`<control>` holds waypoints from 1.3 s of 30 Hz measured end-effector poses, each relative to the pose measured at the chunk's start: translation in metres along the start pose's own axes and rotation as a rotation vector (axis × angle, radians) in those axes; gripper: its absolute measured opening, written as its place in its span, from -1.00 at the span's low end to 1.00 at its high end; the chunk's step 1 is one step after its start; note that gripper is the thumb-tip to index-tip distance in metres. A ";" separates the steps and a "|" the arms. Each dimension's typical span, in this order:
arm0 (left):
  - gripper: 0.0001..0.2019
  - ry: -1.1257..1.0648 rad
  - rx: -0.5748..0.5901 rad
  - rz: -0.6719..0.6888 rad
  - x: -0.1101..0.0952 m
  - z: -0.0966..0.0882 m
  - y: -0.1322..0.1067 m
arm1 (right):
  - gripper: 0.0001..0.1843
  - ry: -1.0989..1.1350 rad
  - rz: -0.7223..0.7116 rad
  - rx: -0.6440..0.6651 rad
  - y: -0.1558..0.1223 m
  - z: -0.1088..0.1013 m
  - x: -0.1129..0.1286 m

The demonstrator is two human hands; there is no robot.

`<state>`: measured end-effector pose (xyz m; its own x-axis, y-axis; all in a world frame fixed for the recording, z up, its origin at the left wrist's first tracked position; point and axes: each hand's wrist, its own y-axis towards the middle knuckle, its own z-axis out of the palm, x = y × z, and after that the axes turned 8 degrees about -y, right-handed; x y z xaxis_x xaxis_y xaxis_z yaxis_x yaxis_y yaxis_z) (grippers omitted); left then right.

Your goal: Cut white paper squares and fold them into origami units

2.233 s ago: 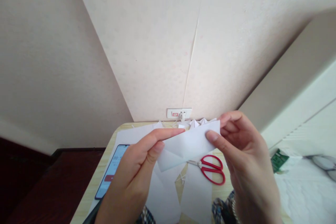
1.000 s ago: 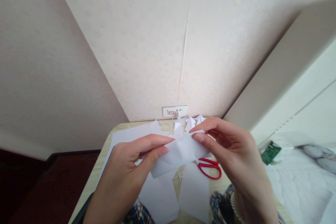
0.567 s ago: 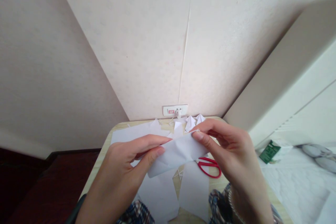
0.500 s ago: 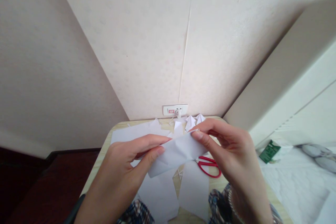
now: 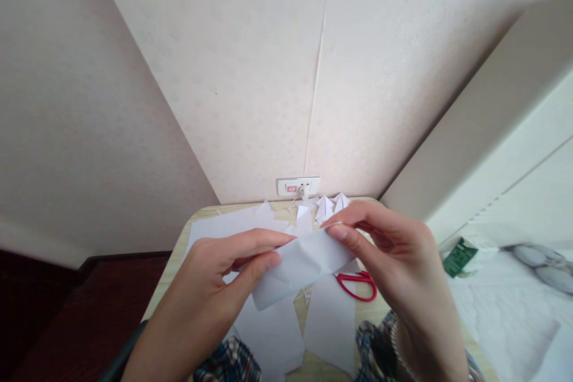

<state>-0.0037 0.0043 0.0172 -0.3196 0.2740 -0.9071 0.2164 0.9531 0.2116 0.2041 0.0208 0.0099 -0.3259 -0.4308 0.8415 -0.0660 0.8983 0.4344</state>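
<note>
A folded strip of white paper (image 5: 299,267) hangs in the air above a small wooden table (image 5: 179,246). My left hand (image 5: 215,286) pinches its left end between thumb and forefinger. My right hand (image 5: 394,262) pinches its upper right end the same way. The strip tilts down toward its left end. Red-handled scissors (image 5: 358,286) lie on the table just under my right hand, partly hidden by it.
Loose white sheets (image 5: 331,325) cover the table. Several small folded paper shapes (image 5: 323,208) stand at its far edge, below a wall socket (image 5: 298,185). A white bed (image 5: 514,310) with a green packet (image 5: 457,256) lies to the right. Dark floor is on the left.
Both hands have drawn closer together and lowered a little, and the paper now looks narrower, more folded. The phone seen earlier at the table's left is out of sight behind my left hand.
</note>
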 end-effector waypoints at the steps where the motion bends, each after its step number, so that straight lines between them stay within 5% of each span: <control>1: -0.76 -0.014 0.010 -0.013 0.001 0.000 0.000 | -0.84 -0.004 0.001 0.004 0.000 0.000 0.000; 11: -0.81 -0.153 -0.023 -0.115 -0.004 0.016 0.002 | -0.86 -0.053 0.009 0.038 -0.001 -0.001 0.000; 22: -0.84 0.017 -0.072 -0.022 -0.008 0.038 -0.001 | -0.80 -0.210 -0.060 0.078 -0.002 -0.015 -0.005; 30: -0.84 -0.120 -0.005 -0.013 -0.008 0.043 -0.001 | -0.78 -0.214 -0.205 0.123 -0.005 -0.010 -0.004; 39: -0.82 -0.186 -0.381 -0.007 -0.010 0.034 -0.004 | -0.82 -0.208 -0.239 -0.397 -0.012 0.005 -0.001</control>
<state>0.0298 -0.0064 0.0133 -0.1408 0.2728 -0.9517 -0.1524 0.9439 0.2931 0.2007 0.0105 0.0024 -0.5288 -0.5579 0.6396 0.1885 0.6576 0.7294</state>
